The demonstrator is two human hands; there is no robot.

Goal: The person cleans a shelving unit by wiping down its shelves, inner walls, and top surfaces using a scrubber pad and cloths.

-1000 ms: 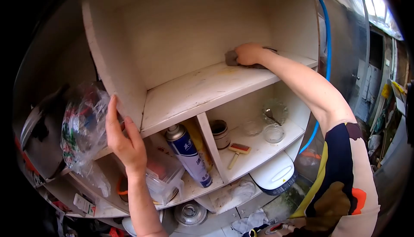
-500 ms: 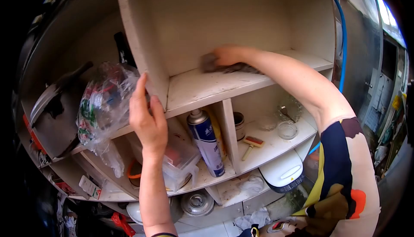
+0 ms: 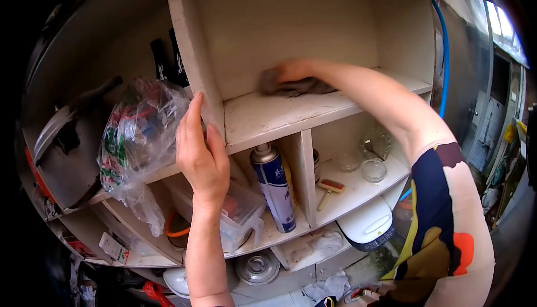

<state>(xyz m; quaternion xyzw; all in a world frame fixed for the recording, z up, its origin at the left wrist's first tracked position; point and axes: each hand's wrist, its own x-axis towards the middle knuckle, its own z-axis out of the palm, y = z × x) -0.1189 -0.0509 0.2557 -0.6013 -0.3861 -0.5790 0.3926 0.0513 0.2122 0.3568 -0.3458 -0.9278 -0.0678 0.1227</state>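
Observation:
My right hand [image 3: 295, 71] reaches into the upper shelf compartment, closed on a dark, damp-looking rag [image 3: 302, 86]. The rag lies against the shelf board [image 3: 268, 118] toward its back; hand and rag are partly smeared by motion. My left hand [image 3: 202, 150] is open, its fingers stretched up against the front edge of the upright divider [image 3: 187, 44]. Left of that hand is a clear plastic bag [image 3: 140, 128] with colourful contents. Dark specks of dirt show on the shelf board.
Below stand a blue-and-white spray can [image 3: 275, 189], a clear plastic box [image 3: 240, 217], a small brush [image 3: 330, 189] and a glass dish [image 3: 373, 170]. A lidded pan [image 3: 61, 139] and dark bottles [image 3: 162, 61] occupy the left compartment. A blue hose [image 3: 445, 55] runs down the right side.
The view has shifted slightly, so the shelf and left hand appear farther right. The right hand stays near the same spot, and more of the rag shows beneath it.

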